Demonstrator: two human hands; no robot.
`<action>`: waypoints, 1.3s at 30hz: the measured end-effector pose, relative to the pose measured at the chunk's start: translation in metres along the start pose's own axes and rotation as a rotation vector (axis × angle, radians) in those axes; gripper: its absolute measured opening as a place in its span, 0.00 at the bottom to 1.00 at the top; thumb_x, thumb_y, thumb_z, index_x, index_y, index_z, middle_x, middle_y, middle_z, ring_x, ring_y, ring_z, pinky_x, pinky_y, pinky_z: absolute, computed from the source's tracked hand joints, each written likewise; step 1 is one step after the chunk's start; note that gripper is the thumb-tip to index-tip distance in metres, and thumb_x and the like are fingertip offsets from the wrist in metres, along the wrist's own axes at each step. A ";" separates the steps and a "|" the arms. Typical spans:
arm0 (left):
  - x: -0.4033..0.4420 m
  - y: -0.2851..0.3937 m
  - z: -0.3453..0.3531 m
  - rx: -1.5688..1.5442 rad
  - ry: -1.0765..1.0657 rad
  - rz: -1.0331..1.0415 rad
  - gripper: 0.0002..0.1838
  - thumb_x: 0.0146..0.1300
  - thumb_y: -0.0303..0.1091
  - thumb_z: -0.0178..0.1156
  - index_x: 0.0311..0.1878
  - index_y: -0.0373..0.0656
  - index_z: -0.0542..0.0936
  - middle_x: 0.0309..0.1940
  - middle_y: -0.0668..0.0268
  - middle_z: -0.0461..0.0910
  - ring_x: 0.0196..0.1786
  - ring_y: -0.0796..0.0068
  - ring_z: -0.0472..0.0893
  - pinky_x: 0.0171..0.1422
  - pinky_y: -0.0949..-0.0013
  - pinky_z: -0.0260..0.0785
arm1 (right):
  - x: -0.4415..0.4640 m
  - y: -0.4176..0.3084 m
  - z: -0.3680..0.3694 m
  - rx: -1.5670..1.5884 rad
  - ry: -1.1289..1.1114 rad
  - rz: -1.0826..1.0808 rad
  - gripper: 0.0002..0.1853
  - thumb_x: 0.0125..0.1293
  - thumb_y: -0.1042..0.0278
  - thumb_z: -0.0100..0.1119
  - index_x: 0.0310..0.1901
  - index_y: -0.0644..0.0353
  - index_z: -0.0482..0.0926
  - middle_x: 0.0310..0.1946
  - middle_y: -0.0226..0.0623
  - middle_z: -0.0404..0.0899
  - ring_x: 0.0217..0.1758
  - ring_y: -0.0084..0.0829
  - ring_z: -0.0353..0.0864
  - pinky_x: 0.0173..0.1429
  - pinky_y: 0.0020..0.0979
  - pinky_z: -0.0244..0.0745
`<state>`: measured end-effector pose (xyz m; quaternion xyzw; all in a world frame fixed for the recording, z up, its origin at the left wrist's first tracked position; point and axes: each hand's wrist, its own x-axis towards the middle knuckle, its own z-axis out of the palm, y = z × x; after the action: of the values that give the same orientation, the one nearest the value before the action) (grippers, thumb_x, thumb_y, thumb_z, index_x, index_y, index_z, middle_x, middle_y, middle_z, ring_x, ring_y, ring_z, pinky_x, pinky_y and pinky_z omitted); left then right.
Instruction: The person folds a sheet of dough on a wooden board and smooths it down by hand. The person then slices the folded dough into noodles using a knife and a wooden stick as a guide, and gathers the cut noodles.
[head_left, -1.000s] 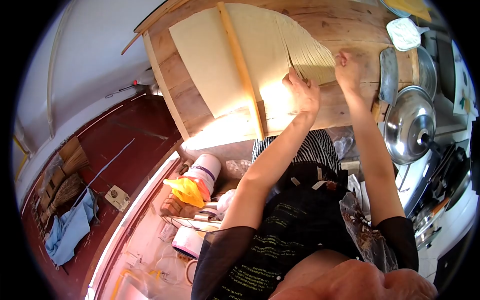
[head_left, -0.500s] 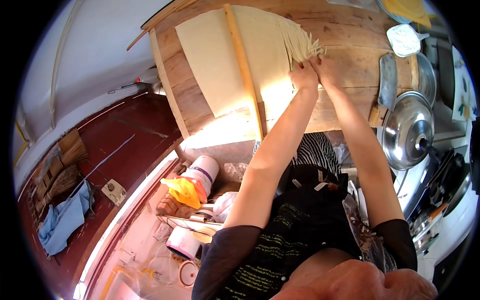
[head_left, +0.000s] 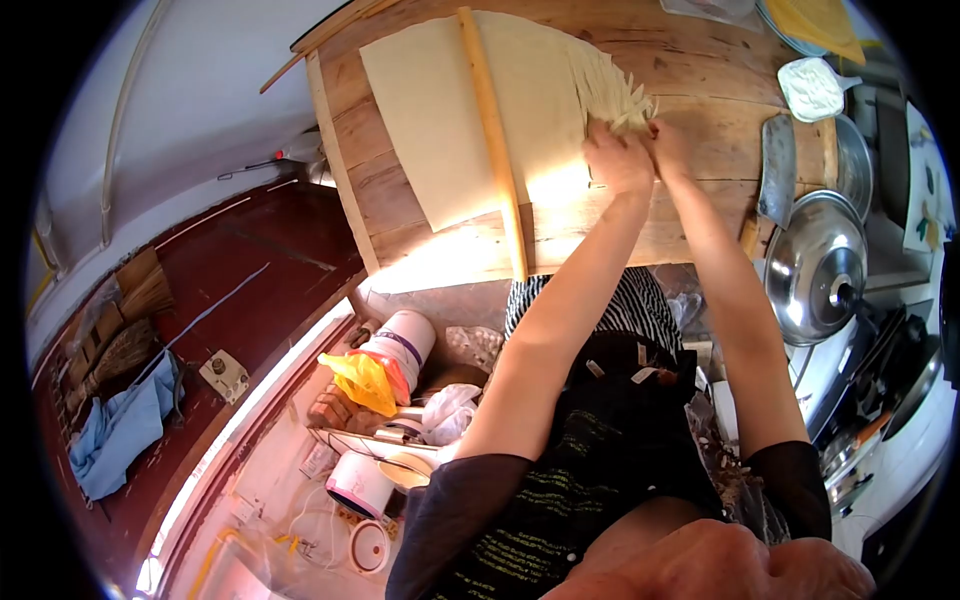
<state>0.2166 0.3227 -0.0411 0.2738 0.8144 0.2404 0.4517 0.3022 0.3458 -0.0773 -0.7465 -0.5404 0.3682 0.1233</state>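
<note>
A wide, thin dough sheet [head_left: 425, 110] covers much of the wooden board, its right edge cut into loose noodle strips [head_left: 612, 92]. My left hand [head_left: 617, 160] is closed at the near ends of these strips, fingers curled over them. Beside it, my right hand [head_left: 672, 150] pinches the strips at their right side. The fingertips are partly hidden by the hands and the dough. Across the sheet lies a long wooden rolling pin [head_left: 490, 130], apart from both hands.
A broad cleaver [head_left: 777, 170] rests on the board's right side, near a white container [head_left: 812, 90] of white powder. A shiny metal lid [head_left: 820, 270] stands by the right edge. Below the board at left are a bucket [head_left: 400, 345] and a yellow bag [head_left: 362, 383].
Both hands have shifted slightly right and nearer me, and the noodle strips are more bunched at them. My left hand has turned more over the strips. The view has shifted slightly.
</note>
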 end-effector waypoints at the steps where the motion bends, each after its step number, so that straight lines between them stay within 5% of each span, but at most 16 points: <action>1: 0.007 -0.007 0.015 0.139 0.005 0.122 0.25 0.62 0.36 0.55 0.63 0.40 0.70 0.54 0.48 0.66 0.59 0.50 0.67 0.65 0.54 0.63 | 0.005 0.009 -0.005 -0.037 -0.024 -0.010 0.21 0.58 0.51 0.58 0.42 0.63 0.82 0.37 0.49 0.84 0.44 0.46 0.83 0.46 0.39 0.76; 4: -0.004 -0.001 0.006 0.051 -0.078 0.183 0.23 0.60 0.37 0.58 0.59 0.41 0.73 0.55 0.48 0.67 0.59 0.49 0.66 0.65 0.53 0.60 | 0.008 0.027 -0.026 0.094 0.037 0.064 0.22 0.59 0.52 0.59 0.44 0.64 0.82 0.39 0.50 0.84 0.44 0.46 0.83 0.47 0.38 0.76; 9: 0.003 -0.012 -0.001 0.096 0.261 0.424 0.31 0.58 0.32 0.58 0.65 0.34 0.63 0.58 0.46 0.63 0.61 0.46 0.62 0.66 0.52 0.58 | 0.003 0.020 -0.036 0.024 0.178 0.006 0.22 0.63 0.53 0.60 0.47 0.65 0.81 0.38 0.47 0.84 0.42 0.38 0.84 0.48 0.34 0.75; 15: 0.018 0.011 -0.008 -0.018 0.030 0.285 0.32 0.56 0.27 0.57 0.65 0.32 0.62 0.59 0.45 0.62 0.61 0.45 0.61 0.63 0.52 0.59 | 0.004 0.012 -0.027 0.070 0.197 0.029 0.20 0.62 0.53 0.59 0.45 0.64 0.82 0.37 0.45 0.85 0.42 0.39 0.85 0.48 0.35 0.76; 17: 0.025 0.019 -0.008 0.216 -0.312 0.227 0.31 0.56 0.26 0.55 0.64 0.32 0.62 0.59 0.44 0.62 0.62 0.44 0.61 0.64 0.53 0.58 | 0.005 0.014 -0.028 0.082 0.173 0.031 0.21 0.64 0.53 0.60 0.47 0.64 0.82 0.36 0.44 0.85 0.42 0.39 0.85 0.49 0.34 0.76; 18: 0.021 0.017 -0.006 0.217 -0.314 0.228 0.31 0.56 0.26 0.55 0.64 0.32 0.62 0.59 0.44 0.62 0.62 0.44 0.61 0.64 0.53 0.58 | 0.004 0.015 -0.031 0.140 0.214 0.039 0.21 0.64 0.53 0.60 0.46 0.64 0.82 0.36 0.45 0.85 0.41 0.39 0.85 0.48 0.34 0.76; 20: 0.010 0.005 0.001 0.055 0.270 0.360 0.30 0.55 0.26 0.55 0.63 0.32 0.63 0.58 0.42 0.63 0.60 0.45 0.63 0.64 0.52 0.58 | 0.005 0.017 -0.033 0.198 0.258 0.048 0.20 0.64 0.52 0.59 0.46 0.63 0.82 0.36 0.45 0.85 0.41 0.40 0.85 0.48 0.34 0.76; 24: 0.015 0.010 0.010 0.164 0.338 0.351 0.30 0.56 0.28 0.57 0.63 0.32 0.63 0.59 0.43 0.62 0.60 0.45 0.64 0.63 0.51 0.60 | 0.007 0.006 -0.031 0.101 0.321 0.000 0.20 0.62 0.54 0.59 0.45 0.65 0.82 0.34 0.45 0.85 0.39 0.41 0.84 0.46 0.35 0.76; 27: 0.016 0.028 0.002 -0.031 0.271 0.134 0.25 0.60 0.32 0.55 0.59 0.30 0.68 0.56 0.42 0.68 0.57 0.48 0.70 0.61 0.53 0.64 | 0.004 -0.021 -0.020 0.095 0.157 0.051 0.19 0.61 0.55 0.60 0.42 0.67 0.81 0.28 0.44 0.83 0.35 0.38 0.84 0.43 0.35 0.76; 29: 0.022 0.031 -0.005 -0.238 -0.110 -0.133 0.19 0.63 0.40 0.50 0.48 0.33 0.77 0.43 0.53 0.78 0.44 0.56 0.78 0.51 0.58 0.71 | 0.002 -0.031 -0.015 0.087 0.031 0.119 0.20 0.62 0.54 0.60 0.40 0.67 0.81 0.24 0.43 0.82 0.32 0.36 0.83 0.40 0.34 0.76; 31: 0.029 0.022 0.003 -0.293 -0.130 -0.133 0.19 0.64 0.42 0.49 0.43 0.34 0.78 0.37 0.56 0.79 0.39 0.59 0.78 0.47 0.60 0.72 | 0.000 -0.032 -0.007 0.578 -0.130 0.327 0.21 0.63 0.51 0.59 0.37 0.66 0.80 0.17 0.37 0.76 0.26 0.30 0.80 0.31 0.31 0.74; 32: 0.027 0.026 0.001 -0.349 -0.149 -0.135 0.21 0.65 0.44 0.47 0.37 0.34 0.80 0.30 0.60 0.80 0.34 0.63 0.79 0.42 0.63 0.73 | -0.003 -0.034 -0.009 0.580 -0.128 0.326 0.21 0.63 0.51 0.59 0.37 0.66 0.80 0.17 0.37 0.76 0.26 0.30 0.80 0.31 0.31 0.74; 39: 0.001 0.093 -0.017 -0.366 -0.400 0.092 0.16 0.72 0.39 0.43 0.53 0.37 0.71 0.44 0.59 0.76 0.44 0.73 0.75 0.43 0.68 0.71 | 0.010 -0.046 -0.058 0.782 -0.022 0.238 0.18 0.66 0.52 0.57 0.36 0.63 0.78 0.23 0.31 0.76 0.19 0.22 0.70 0.21 0.26 0.63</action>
<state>0.2224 0.3891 0.0255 0.2663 0.6388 0.3451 0.6340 0.3106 0.3848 -0.0141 -0.6968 -0.2708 0.5656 0.3482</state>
